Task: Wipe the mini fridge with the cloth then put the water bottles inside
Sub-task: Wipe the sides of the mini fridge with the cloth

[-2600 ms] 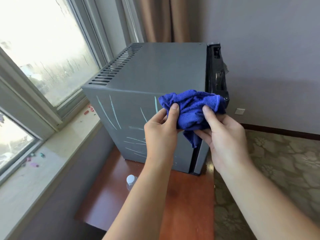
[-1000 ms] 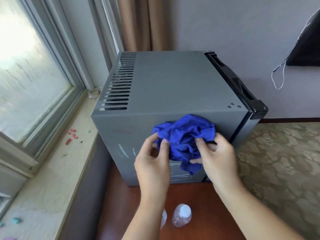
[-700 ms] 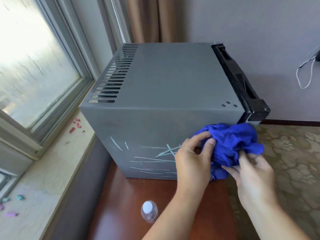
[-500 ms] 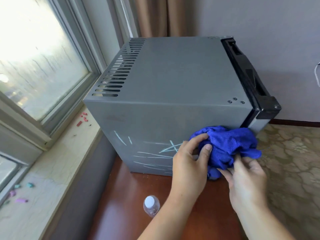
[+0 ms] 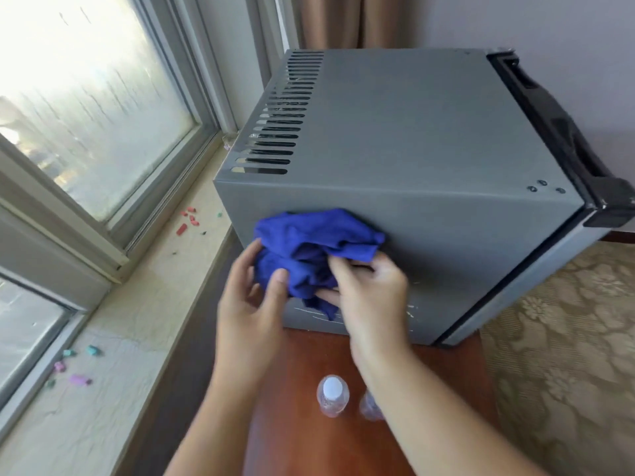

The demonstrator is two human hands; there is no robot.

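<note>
A grey mini fridge (image 5: pixel 429 132) stands on a red-brown wooden table (image 5: pixel 299 441), its black door (image 5: pixel 563 132) shut and facing right. A crumpled blue cloth (image 5: pixel 309 245) is pressed against the fridge's near side, left of the middle. My right hand (image 5: pixel 371 290) grips the cloth from the right and my left hand (image 5: pixel 254 297) holds its left edge. Faint chalk-like lines (image 5: pixel 409 307) show low on that side. Two clear water bottles stand on the table below my hands: one with a white cap (image 5: pixel 332 395), the other (image 5: pixel 369 407) partly hidden by my right forearm.
A stone window sill (image 5: pixel 130 324) runs along the left, strewn with small coloured chalk bits (image 5: pixel 187 219). The window (image 5: pixel 86 97) rises above it. Patterned carpet (image 5: pixel 567 338) lies to the right, and a brown curtain (image 5: pixel 343 22) hangs behind the fridge.
Both hands have slid the cloth leftwards along the fridge's near side, from the door edge to the left part. Several of the pale lines are gone. A second bottle has come into view.
</note>
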